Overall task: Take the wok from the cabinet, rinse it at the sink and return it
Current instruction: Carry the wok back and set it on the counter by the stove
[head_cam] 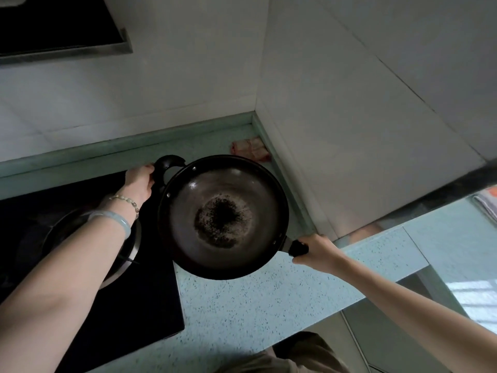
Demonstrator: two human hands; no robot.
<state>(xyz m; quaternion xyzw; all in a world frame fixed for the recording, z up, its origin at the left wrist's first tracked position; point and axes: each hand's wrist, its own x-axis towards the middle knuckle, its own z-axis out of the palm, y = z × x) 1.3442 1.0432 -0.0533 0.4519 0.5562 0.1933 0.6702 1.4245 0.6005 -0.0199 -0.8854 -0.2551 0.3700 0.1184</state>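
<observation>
We hold the wok (223,216) between our hands, our left hand (141,183) curled round its far loop handle and our right hand (316,250) gripping its long handle, above the speckled counter (242,313).

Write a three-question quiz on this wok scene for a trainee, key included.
1. True or false: the wok sits on the stove burner.
2. What does the right hand hold? A. a loop handle B. the wok's long handle C. a sponge
3. Fill in: the folded cloth lies in the far ___ of the countertop.
Key: 1. False; the left hand and right hand hold it by its handles, mostly over the countertop. 2. B. 3. corner.
</observation>
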